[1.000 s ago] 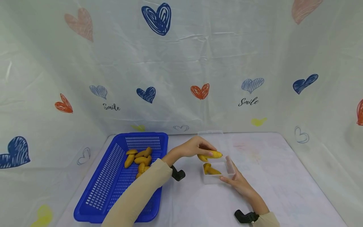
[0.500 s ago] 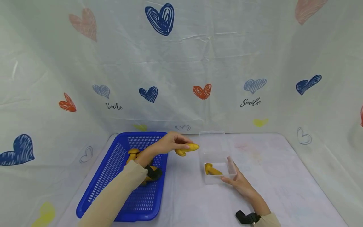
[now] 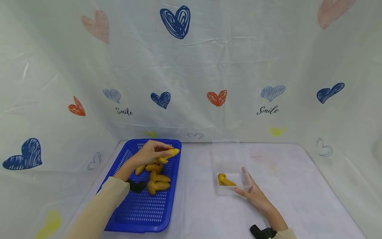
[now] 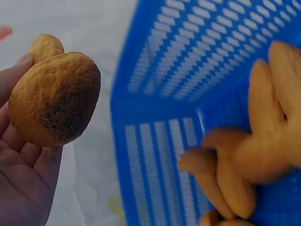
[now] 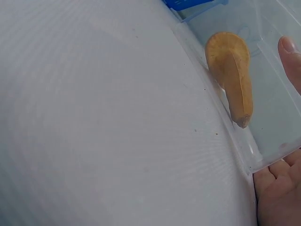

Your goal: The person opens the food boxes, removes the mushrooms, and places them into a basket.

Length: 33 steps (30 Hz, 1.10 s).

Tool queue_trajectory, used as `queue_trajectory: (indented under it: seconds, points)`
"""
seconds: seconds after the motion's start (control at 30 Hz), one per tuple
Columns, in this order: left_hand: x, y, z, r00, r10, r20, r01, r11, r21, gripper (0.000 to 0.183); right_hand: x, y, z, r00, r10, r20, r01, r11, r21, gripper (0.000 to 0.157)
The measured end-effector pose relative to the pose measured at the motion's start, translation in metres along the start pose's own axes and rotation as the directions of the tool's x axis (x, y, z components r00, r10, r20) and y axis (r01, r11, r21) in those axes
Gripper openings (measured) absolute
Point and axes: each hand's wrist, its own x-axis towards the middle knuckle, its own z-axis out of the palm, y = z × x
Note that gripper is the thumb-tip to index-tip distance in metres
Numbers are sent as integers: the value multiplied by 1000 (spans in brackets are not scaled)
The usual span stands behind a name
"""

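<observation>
Raised over the far part of the blue basket, my left hand point(image 3: 153, 151) pinches a yellow-brown mushroom point(image 3: 168, 154) between thumb and fingers. Its rounded cap point(image 4: 56, 99) with a dark patch faces the left wrist camera. Several more mushrooms point(image 3: 159, 186) lie below in the basket. On the right side of the table stands a clear plastic box point(image 3: 225, 191) with its lid point(image 3: 225, 151) tipped back. One mushroom point(image 5: 235, 77) rests inside it, against a wall. My right hand point(image 3: 256, 196) grips the box's right wall, thumb at the front and fingers along the outside.
The blue perforated basket point(image 3: 171, 212) occupies the table's left side, its raised rim facing the box. White cloth point(image 3: 203, 212) covers the table between them. Behind the table hangs a white curtain point(image 3: 191, 66) printed with hearts.
My left hand has carried its mushroom leftward from above the box to over the basket. The right hand keeps its grip on the box. The head view has shifted slightly.
</observation>
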Motion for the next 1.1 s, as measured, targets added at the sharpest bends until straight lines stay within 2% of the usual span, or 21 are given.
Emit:
queue_trajectory:
  seconds: [0.17, 0.4, 0.53, 0.67, 0.87, 1.1]
  points:
    - [-16, -23, -21, 995, -29, -91, 36, 997, 75, 36, 0, 2, 0, 1000, 10, -2, -10, 1000, 3, 102]
    - [-30, -49, -32, 987, -63, -151, 84, 988, 132, 36, 0, 2, 1, 1000, 15, 3, -15, 1000, 17, 101]
    - [-36, -60, -35, 984, -73, -160, 98, 983, 152, 33, 1, 2, 0, 1000, 13, 3, -13, 1000, 22, 101]
    - [-41, -68, -38, 985, -95, -143, 119, 978, 169, 32, 1, 2, 0, 1000, 12, 1, -12, 1000, 25, 102]
    - [-49, -75, -38, 987, -109, -116, 131, 971, 200, 30, 1, 2, 0, 1000, -6, 1, 6, 1000, 17, 102]
    - [-55, -81, -35, 981, -142, -131, 170, 956, 239, 25, 0, 3, 0, 1000, -20, 7, 20, 1000, 22, 101]
